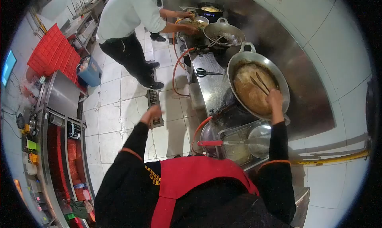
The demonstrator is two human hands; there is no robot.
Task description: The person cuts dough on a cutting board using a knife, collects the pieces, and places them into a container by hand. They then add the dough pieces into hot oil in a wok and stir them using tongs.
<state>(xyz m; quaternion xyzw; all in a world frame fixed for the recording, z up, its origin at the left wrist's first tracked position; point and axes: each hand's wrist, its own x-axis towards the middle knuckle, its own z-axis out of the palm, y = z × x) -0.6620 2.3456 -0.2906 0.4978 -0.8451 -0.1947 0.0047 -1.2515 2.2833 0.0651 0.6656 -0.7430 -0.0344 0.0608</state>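
My right hand point(274, 100) is closed around a pair of metal tongs point(260, 83). The tongs reach into a large wok point(283, 71) of bubbling, foamy brown oil point(248, 93). What lies under the foam is hidden. My left hand point(151, 114) hangs in the air above the tiled floor, away from the stove; its fingers look curled together, with nothing visible in them. Just below the wok, a round strainer point(260, 142) with a red handle point(210, 143) rests across a metal tray point(229, 151). Black-handled scissors point(207, 73) lie on the steel counter point(207, 88).
A second wok point(236, 32) and a black pan over a flame point(210, 12) stand farther along the stove. A co-worker in a white shirt point(129, 13) handles a bowl there. An orange hose point(175, 75) runs beside the counter. Red crates point(53, 55) and a blue bin point(90, 73) stand left.
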